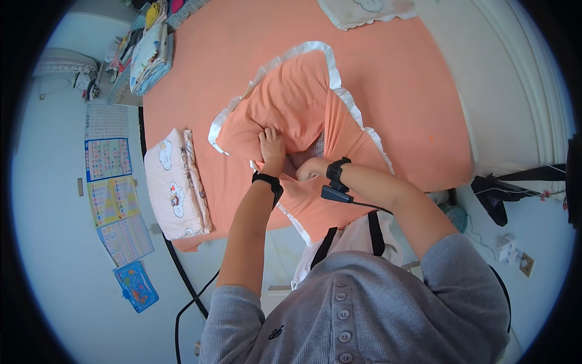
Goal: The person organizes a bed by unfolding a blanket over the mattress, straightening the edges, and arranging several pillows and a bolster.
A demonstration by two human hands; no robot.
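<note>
A peach pillowcase with a white ruffled border lies in front of me on the bed. Its opening gapes towards me, and a greyish patterned pillow shows inside. My left hand grips the pillowcase at the left edge of the opening, fingers bent over the cloth. My right hand reaches into the opening beside the patterned pillow. Its fingers are mostly hidden by the hand itself and the fabric.
A peach sheet covers the bed. At the left lies a folded pale pink quilted piece with cartoon prints. Folded cloths are stacked at the far left, and a white pillow lies at the far edge. Dark cloth hangs at the right.
</note>
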